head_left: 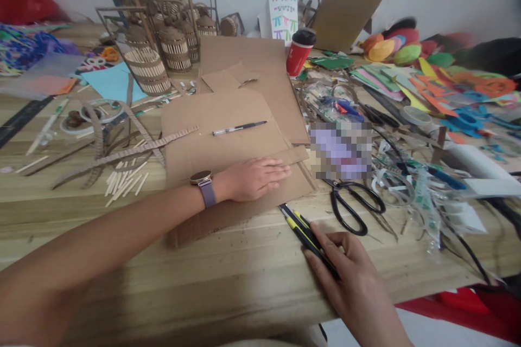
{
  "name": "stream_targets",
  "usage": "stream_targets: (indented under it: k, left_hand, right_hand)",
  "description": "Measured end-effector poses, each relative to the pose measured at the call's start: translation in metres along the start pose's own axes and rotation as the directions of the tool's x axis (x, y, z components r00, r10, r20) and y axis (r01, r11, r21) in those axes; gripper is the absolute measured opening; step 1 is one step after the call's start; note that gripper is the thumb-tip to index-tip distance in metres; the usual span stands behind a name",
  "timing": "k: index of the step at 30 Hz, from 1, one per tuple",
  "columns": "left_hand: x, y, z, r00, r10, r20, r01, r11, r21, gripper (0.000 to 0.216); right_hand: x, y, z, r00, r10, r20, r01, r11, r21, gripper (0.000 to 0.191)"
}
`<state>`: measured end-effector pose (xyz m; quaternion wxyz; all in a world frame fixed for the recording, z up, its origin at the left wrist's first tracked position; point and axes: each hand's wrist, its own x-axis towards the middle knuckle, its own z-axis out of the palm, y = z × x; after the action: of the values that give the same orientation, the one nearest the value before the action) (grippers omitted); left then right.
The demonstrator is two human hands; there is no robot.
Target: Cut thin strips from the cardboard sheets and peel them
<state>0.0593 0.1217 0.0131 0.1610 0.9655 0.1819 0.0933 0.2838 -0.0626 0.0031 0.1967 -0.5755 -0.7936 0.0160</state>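
Note:
My left hand [254, 178], with a watch on the wrist, lies flat with fingers stretched out on a narrow cardboard strip [296, 155] atop a large cardboard sheet [220, 135]. My right hand [344, 268] is closed around a black and yellow utility knife [301, 227], whose tip rests at the sheet's near right edge. A black pen [239, 128] lies on the cardboard beyond my left hand.
Black scissors [354, 203] lie right of the knife. A red cup [299, 51] stands behind. Cardboard lantern models [163, 38] sit at the back left, coloured paper scraps [427, 76] at the right, small sticks [124, 181] and corrugated strips at the left.

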Motion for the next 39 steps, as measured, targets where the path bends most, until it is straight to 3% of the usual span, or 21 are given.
stream_targets:
  k: [4,11,15,18,21,23,29,35,39]
  left_hand:
    - [0.000,0.000,0.000,1.000,-0.017,-0.002,0.017,1.000,-0.011,0.047]
    - [0.001,-0.001,0.001,1.000,-0.013,-0.016,0.012,0.999,-0.034,0.046]
    - [-0.002,-0.001,-0.010,1.000,0.000,0.003,0.001,0.999,-0.045,0.047]
    - [-0.016,0.006,-0.022,0.989,-0.139,0.048,0.137,0.990,0.040,0.054]
    - [-0.035,0.018,-0.028,0.932,-0.345,0.111,0.335,0.937,0.103,0.097]
    - [-0.046,0.024,-0.024,0.910,-0.389,0.140,0.373,0.919,0.131,0.109]
    - [-0.059,0.020,-0.007,0.948,-0.309,0.072,0.290,0.936,0.198,0.092]
    - [-0.065,-0.003,-0.013,0.987,-0.159,0.022,0.152,0.967,0.203,0.061]
    - [-0.066,-0.012,-0.014,0.991,-0.133,0.009,0.128,0.969,0.209,0.052]
  right_hand:
    - [0.001,-0.005,0.003,0.999,0.020,-0.032,-0.019,1.000,0.019,0.044]
    - [-0.006,-0.009,0.006,0.998,0.055,0.030,-0.056,0.998,0.026,0.050]
    - [-0.002,-0.009,0.007,0.998,0.068,0.006,-0.068,0.997,0.040,0.048]
    - [0.005,-0.007,0.004,0.998,0.062,-0.027,-0.061,0.997,0.046,0.045]
    - [0.011,-0.004,0.001,0.997,0.049,-0.054,-0.045,0.997,0.064,0.042]
    - [0.014,-0.002,0.000,0.996,0.068,-0.063,-0.063,0.995,0.083,0.041]
    - [0.013,-0.002,0.001,0.994,0.106,-0.040,-0.100,0.988,0.116,0.042]
    - [0.013,-0.004,0.002,0.992,0.112,-0.060,-0.106,0.990,0.096,0.043]
    - [0.011,-0.009,0.002,0.993,0.090,-0.078,-0.083,0.993,0.087,0.042]
